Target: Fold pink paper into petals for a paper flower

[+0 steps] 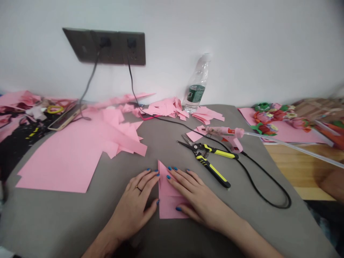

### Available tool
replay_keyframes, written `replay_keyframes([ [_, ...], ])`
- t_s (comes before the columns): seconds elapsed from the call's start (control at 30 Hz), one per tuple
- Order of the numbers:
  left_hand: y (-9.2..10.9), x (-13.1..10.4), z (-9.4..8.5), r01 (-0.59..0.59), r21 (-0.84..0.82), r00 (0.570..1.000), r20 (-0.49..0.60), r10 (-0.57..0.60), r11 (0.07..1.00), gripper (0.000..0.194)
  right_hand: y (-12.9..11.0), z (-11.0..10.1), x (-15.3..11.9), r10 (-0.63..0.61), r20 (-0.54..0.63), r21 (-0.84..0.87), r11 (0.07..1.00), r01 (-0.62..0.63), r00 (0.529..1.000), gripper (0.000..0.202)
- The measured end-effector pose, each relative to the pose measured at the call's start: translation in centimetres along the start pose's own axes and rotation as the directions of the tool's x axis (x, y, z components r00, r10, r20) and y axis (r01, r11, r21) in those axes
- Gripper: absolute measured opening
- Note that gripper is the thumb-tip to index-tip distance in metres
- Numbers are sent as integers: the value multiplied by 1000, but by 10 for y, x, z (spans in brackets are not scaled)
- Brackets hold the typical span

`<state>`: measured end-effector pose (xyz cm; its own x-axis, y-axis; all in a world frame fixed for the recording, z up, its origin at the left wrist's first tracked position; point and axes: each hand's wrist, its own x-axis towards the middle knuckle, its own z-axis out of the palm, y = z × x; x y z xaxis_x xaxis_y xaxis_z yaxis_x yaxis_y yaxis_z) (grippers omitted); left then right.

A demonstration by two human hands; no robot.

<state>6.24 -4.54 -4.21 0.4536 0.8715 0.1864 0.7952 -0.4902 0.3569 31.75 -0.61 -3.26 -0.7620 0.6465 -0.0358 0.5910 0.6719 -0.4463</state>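
A folded piece of pink paper (170,208) lies on the grey table (129,247), its top running to a point. My left hand (137,200) rests beside its left edge, fingers spread, fingertips touching or close to the fold. Flat across the paper's right part lies my right hand (192,191), fingers stretched out and covering some of it. Neither hand grips anything. To the right of the paper are pliers (206,156) with yellow and black handles, opened wide.
Large pink sheets (67,157) lie at left, near a phone (64,118). A bottle (196,89) leans against the wall. The pink glue gun (228,134) trails a black cable. Paper flowers (268,116) sit at right.
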Motion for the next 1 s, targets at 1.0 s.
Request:
replay_keyframes([
  [1.0, 6, 3, 9, 23, 172, 999, -40, -17, 985, 52, -2, 13, -1, -67, -34, -223, 973, 58, 997, 64],
])
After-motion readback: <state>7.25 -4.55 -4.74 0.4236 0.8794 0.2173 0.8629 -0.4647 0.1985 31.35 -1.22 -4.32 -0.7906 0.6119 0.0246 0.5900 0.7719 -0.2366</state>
